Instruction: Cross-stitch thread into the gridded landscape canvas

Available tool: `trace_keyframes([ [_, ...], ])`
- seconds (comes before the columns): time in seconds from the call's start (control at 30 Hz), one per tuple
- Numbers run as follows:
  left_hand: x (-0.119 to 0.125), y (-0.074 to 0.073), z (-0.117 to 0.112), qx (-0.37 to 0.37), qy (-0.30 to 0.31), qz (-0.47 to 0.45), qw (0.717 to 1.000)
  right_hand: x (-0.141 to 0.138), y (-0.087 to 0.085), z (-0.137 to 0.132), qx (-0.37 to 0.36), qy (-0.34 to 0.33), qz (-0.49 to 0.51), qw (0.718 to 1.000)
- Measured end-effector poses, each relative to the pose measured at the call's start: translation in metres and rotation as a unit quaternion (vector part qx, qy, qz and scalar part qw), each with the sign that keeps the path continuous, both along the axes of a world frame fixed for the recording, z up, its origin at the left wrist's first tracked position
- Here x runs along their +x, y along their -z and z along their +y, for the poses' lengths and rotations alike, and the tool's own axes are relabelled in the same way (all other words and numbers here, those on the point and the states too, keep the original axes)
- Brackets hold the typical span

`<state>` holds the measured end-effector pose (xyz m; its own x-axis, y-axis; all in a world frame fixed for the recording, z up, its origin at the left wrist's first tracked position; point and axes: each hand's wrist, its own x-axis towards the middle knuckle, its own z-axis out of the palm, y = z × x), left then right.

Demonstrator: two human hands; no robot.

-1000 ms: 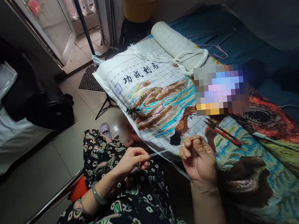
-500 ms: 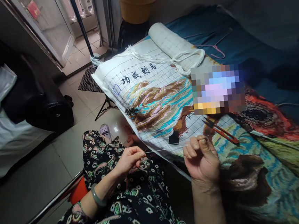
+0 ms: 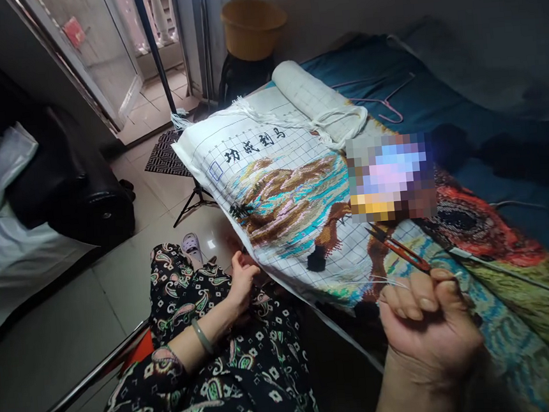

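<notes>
A cross-stitch canvas (image 3: 285, 109) with printed grid lines, black characters and a partly stitched landscape spreads across the bed, its edge hanging near my lap. My right hand (image 3: 429, 321) is closed over the stitched area, pinching a white thread (image 3: 387, 279) that trails left across the cloth. Whether a needle is in those fingers is hidden. By the canvas's left edge, my left hand (image 3: 243, 282) has its visible fingers apart, with nothing seen between them. Thread snips (image 3: 401, 251) with orange handles lie on the canvas just beyond my right fingertips.
A blurred-out glowing patch (image 3: 392, 176) covers part of the canvas. White yarn (image 3: 344, 126) lies by the rolled end, and a pink hanger (image 3: 388, 106) on the blue bedding. A yellow basin (image 3: 254, 31) stands behind, a tripod (image 3: 197, 197) on the floor. A cable (image 3: 525, 274) crosses the right side.
My right hand has moved right and nearer, drawing the thread along. My left hand has loosened its pinch on the thread and shifted slightly up and left. The view has tilted a little.
</notes>
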<state>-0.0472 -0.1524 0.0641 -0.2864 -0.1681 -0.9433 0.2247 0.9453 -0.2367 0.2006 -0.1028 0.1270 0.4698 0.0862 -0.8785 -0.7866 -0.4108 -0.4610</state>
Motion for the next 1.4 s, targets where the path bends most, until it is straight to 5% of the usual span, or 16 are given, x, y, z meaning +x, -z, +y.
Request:
trace_keyframes([
  [0.07, -0.004, 0.002, -0.013, 0.198, 0.189, -0.014, 0.962, 0.006, -0.003, 0.003, -0.004, -0.003, -0.024, 1.0],
  [0.13, -0.014, 0.006, -0.024, 0.396, 0.398, -0.069, 0.825, 0.009, -0.005, 0.005, -0.008, -0.001, -0.039, 0.999],
  [0.2, -0.026, 0.018, -0.032, 0.552, 0.515, -0.133, 0.642, 0.01, -0.005, 0.006, -0.011, 0.003, -0.044, 0.999],
  [0.27, -0.036, 0.036, -0.036, 0.595, 0.555, -0.169, 0.556, 0.008, -0.004, 0.006, -0.005, 0.001, -0.038, 0.999],
  [0.33, -0.039, 0.053, -0.038, 0.605, 0.569, -0.202, 0.52, 0.005, -0.004, 0.005, 0.011, -0.01, -0.023, 1.0],
  [0.43, -0.033, 0.067, -0.031, 0.605, 0.575, -0.222, 0.503, 0.0, -0.007, 0.005, 0.042, -0.029, -0.004, 0.999],
  [0.53, -0.025, 0.063, -0.01, 0.619, 0.565, -0.252, 0.485, -0.003, -0.01, 0.003, 0.062, -0.042, 0.013, 0.997],
  [0.63, -0.018, 0.05, 0.027, 0.585, 0.564, -0.386, 0.436, -0.01, -0.016, -0.002, 0.096, -0.08, 0.051, 0.991],
  [0.77, 0.004, 0.036, 0.082, 0.408, 0.593, -0.539, 0.438, -0.04, -0.029, -0.008, 0.181, -0.196, 0.159, 0.951],
  [0.83, 0.019, 0.033, 0.106, 0.299, 0.598, -0.569, 0.478, -0.063, -0.034, -0.009, 0.229, -0.308, 0.222, 0.896],
  [0.93, 0.042, 0.037, 0.135, 0.154, 0.593, -0.532, 0.584, -0.094, -0.031, -0.007, 0.265, -0.525, 0.241, 0.772],
  [0.97, 0.048, 0.041, 0.143, 0.125, 0.572, -0.542, 0.603, -0.1, -0.027, -0.008, 0.262, -0.557, 0.201, 0.762],
  [1.13, 0.062, 0.069, 0.164, -0.002, 0.412, -0.626, 0.662, -0.096, 0.001, -0.02, 0.079, -0.607, -0.08, 0.787],
  [1.3, 0.06, 0.081, 0.158, -0.095, 0.282, -0.617, 0.728, -0.088, 0.009, -0.03, 0.01, -0.602, -0.199, 0.773],
  [1.4, 0.059, 0.083, 0.154, -0.101, 0.238, -0.615, 0.745, -0.092, 0.011, -0.03, -0.011, -0.594, -0.24, 0.768],
])
